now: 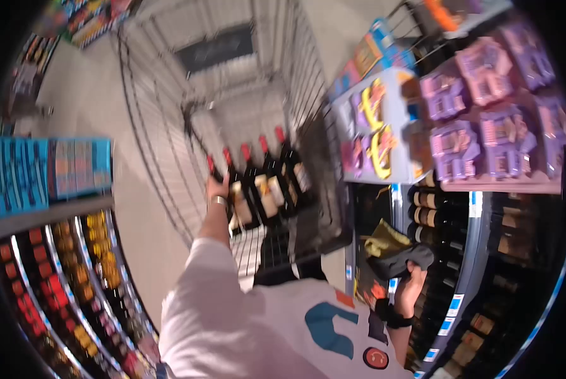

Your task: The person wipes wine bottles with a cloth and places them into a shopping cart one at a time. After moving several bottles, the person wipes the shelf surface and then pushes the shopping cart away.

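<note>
Several dark wine bottles (252, 180) with red tops and pale labels lie side by side in the near end of a wire shopping cart (163, 120). My left hand (217, 189) is closed around the leftmost bottle, just below its red neck. Out to the right, beside the shelves, my right hand (415, 268) grips a soft dark grey and yellow cloth item (398, 258). Its fingers are partly hidden behind the cloth, and its exact kind cannot be made out.
Shelves of bottles (444, 221) stand close on my right. Above them are purple and pink packages (485, 107) and a white display box (384, 126). On the left, a shelf unit (55, 278) holds rows of small colourful goods under a blue display (17, 174). Pale floor (137, 208) runs between.
</note>
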`<state>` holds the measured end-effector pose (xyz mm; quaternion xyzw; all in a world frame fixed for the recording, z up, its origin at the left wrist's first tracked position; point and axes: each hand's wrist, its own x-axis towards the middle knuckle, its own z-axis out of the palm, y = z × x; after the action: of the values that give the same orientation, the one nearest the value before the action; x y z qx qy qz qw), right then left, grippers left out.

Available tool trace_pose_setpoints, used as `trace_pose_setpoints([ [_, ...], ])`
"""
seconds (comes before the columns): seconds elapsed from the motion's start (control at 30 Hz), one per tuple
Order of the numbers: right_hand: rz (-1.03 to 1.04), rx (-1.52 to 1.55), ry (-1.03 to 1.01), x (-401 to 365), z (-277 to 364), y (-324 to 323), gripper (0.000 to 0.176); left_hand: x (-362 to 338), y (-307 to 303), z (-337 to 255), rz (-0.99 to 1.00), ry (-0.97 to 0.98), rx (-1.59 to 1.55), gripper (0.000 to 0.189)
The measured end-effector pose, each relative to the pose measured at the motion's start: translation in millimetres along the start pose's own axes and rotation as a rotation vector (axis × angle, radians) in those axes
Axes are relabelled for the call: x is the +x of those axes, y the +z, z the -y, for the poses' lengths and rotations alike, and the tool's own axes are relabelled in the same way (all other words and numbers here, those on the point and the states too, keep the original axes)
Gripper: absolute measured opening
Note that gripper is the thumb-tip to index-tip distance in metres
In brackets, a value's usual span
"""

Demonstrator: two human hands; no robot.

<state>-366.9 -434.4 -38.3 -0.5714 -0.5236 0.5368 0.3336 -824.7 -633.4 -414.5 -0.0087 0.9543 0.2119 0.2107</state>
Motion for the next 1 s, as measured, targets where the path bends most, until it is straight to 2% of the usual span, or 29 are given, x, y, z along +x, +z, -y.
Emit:
trace_pose_setpoints([
  [0.07,-0.125,0.052,0.032,1,3,18,0.025,9,15,22,-0.029,0.114,-0.313,0.08],
  [0.1,-0.096,0.095,0.065,2,0,14,0.025,12,24,30,-0.022,0.113,-0.406,0.08],
  [0.17,-0.055,0.201,0.112,8,-8,7,0.026,-3,4,19,0.076,0.075,-0.434,0.083],
  [0.23,-0.031,0.179,0.129,10,-10,5,0.025,-14,3,20,-0.051,0.155,-0.33,0.09],
  [0.27,-0.003,0.148,0.121,13,-19,-5,0.025,-21,-2,20,-0.003,0.151,-0.497,0.091],
  [0.37,0.025,0.132,0.065,12,-13,4,0.025,-18,23,48,-0.179,0.154,-0.436,0.094],
  [0.4,0.033,0.145,0.039,14,-8,14,0.024,-23,25,45,-0.183,0.097,-0.323,0.094],
  [0.43,0.022,0.142,0.08,15,-9,11,0.026,-24,28,49,-0.143,0.132,-0.305,0.094],
  [0.47,0.015,0.145,0.086,15,-6,15,0.024,-42,17,31,-0.17,0.015,-0.227,0.094],
  [0.57,-0.028,0.185,0.032,14,-1,33,0.019,-58,26,20,-0.262,-0.064,-0.232,0.086],
  [0.6,0.019,0.049,-0.023,19,-23,7,0.019,-56,25,19,-0.238,-0.102,-0.248,0.089],
  [0.67,0.065,-0.128,-0.1,25,-33,-4,0.019,-59,3,4,-0.16,-0.249,-0.233,0.09],
  [0.7,0.079,-0.072,-0.078,21,-23,5,0.02,-56,7,8,-0.179,-0.228,-0.193,0.084],
  [0.77,0.098,0.036,-0.036,17,-8,19,0.022,-61,-27,-8,0.07,-0.28,-0.28,0.078],
  [0.8,0.097,0.069,-0.022,18,-11,18,0.021,-61,-27,-8,0.075,-0.32,-0.302,0.074],
  [0.93,0.078,0.065,-0.023,23,-17,21,0.02,-30,29,46,0.054,-0.167,-0.383,0.087],
  [0.97,0.082,-0.03,-0.056,23,-16,22,0.02,-24,31,51,0.077,-0.134,-0.395,0.09],
  [1.0,0.084,-0.128,-0.087,22,-15,21,0.021,-47,-11,18,0.075,-0.174,-0.367,0.09],
])
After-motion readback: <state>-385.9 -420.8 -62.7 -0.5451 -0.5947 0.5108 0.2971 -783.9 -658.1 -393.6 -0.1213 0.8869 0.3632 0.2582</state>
